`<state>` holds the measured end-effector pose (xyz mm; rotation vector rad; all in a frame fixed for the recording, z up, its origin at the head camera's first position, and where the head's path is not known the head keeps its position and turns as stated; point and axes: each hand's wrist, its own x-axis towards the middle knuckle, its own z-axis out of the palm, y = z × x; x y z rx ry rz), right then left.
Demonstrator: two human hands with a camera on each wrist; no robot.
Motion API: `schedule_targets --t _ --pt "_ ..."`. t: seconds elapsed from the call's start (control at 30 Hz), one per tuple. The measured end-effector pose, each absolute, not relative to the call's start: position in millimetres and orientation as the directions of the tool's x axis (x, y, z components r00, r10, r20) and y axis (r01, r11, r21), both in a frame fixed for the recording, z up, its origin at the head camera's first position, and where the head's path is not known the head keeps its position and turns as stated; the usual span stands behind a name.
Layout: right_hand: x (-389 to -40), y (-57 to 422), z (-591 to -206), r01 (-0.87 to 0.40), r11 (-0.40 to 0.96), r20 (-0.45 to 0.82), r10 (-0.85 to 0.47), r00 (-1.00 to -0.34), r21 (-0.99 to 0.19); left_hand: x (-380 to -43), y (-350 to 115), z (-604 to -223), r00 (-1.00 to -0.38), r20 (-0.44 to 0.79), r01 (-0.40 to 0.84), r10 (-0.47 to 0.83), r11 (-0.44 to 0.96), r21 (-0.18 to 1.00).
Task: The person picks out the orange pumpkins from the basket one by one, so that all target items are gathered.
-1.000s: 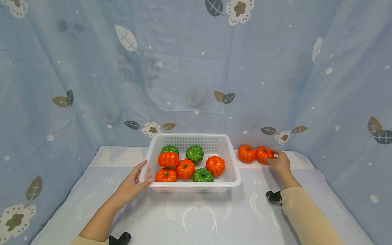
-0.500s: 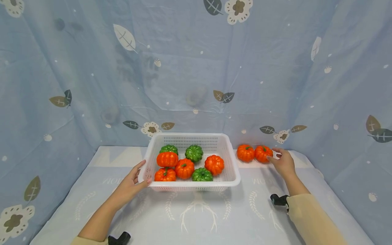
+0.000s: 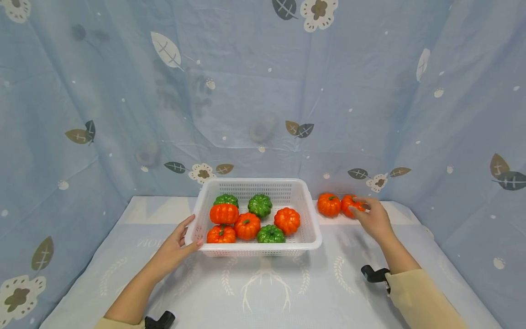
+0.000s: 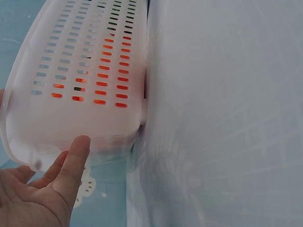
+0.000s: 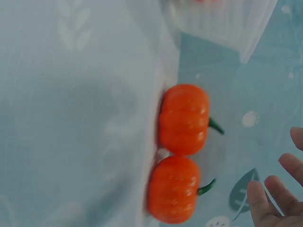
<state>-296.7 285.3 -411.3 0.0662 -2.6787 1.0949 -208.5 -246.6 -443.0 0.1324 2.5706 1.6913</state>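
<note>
A white plastic basket (image 3: pixel 263 247) holds several orange and green mini pumpkins, among them an orange pumpkin (image 3: pixel 287 220) near its right wall. My left hand (image 3: pixel 174 249) holds the basket's front left corner, thumb at the front and fingers along the left side. In the left wrist view its fingers (image 4: pixel 72 165) lie against the slotted wall. Right of the basket, two orange pumpkins stand side by side on the table: a left one (image 3: pixel 328 204) and a right one (image 3: pixel 347 206). My right hand (image 3: pixel 376 221) hovers at the right one, and the right wrist view shows its fingers (image 5: pixel 258 201) spread, apart from both pumpkins.
A blue patterned curtain (image 3: pixel 255 100) hangs close behind the basket and pumpkins. The table (image 3: pixel 267 288) has a pale printed cloth. Each wrist carries a black camera mount, one on the right sleeve (image 3: pixel 423 297).
My right hand first drew back a little to the right from the right orange pumpkin, then moved left and up over its edge. The pumpkins and my left hand stay in place.
</note>
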Motion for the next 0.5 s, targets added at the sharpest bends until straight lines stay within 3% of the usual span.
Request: schedule_targets --t 0.5 --pt "-282 224 -393 -0.355 0.665 0.326 -0.174 -0.929 -0.657 -209 -246 -443 -0.995 -0.021 0.022 0.098 0.418 0.908"
